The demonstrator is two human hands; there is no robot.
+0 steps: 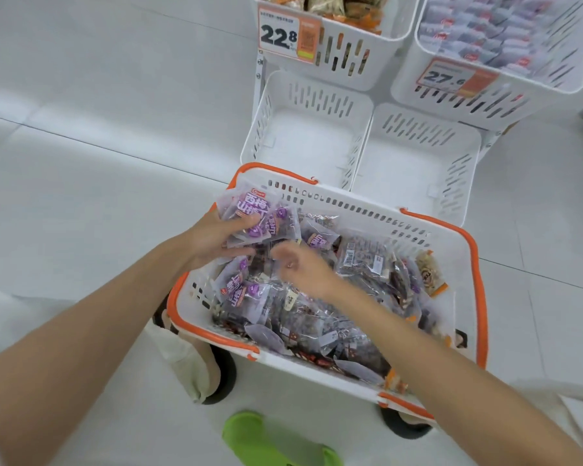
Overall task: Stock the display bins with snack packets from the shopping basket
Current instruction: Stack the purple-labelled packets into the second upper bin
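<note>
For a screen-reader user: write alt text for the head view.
The left hand grips purple snack packets over an orange-rimmed shopping basket full of packets; the blurred right hand is beside it. Two empty display bins stand beyond.

I see a pale tiled floor (81, 163) crossed by thin grout lines. The basket (451, 280) stands on it on dark wheels (224, 381), just in front of the white bins (317, 102). A green slipper (249, 435) rests beside the basket's near edge.

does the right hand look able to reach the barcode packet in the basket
Probably yes: the right hand hovers beside the barcode packet, which lies on top, uncovered.
</note>
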